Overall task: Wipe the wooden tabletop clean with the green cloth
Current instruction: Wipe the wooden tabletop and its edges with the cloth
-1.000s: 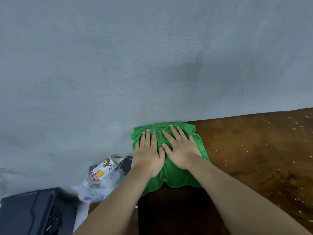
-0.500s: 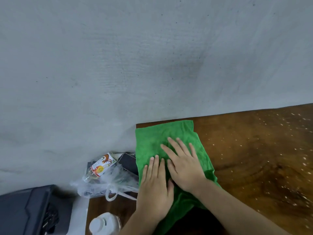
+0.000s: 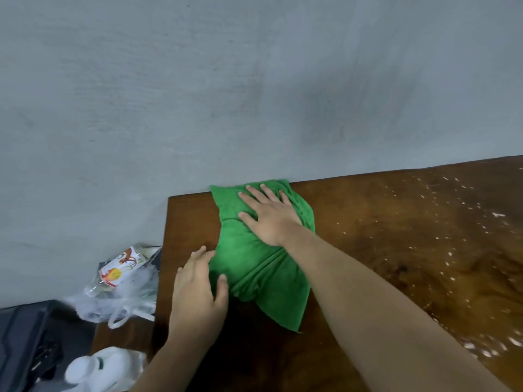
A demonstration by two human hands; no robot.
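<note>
Both our hands flat, fingers spread. Right hand [image 3: 271, 219] presses the green cloth [image 3: 254, 258] at the far edge of the wooden tabletop [image 3: 396, 250]. Left hand [image 3: 198, 290] sits at the cloth's near-left edge, thumb touching it. Cloth is fuzzy, bunched into folds. Wood is glossy dark brown, pale specks right of the cloth. Left of the tabletop: crinkled clear plastic bag [image 3: 113, 301], contents blurred.

The worktop [image 3: 396, 250] lies open to the right of the green cloth [image 3: 254, 264], carrying only pale crumbs [image 3: 498, 215]. The grey wall [image 3: 254, 94] closes off the far edge, touching the cloth's top. Off the left edge, a plastic bag [image 3: 119, 295] and a white bottle [image 3: 104, 369] crowd the lower surface.
</note>
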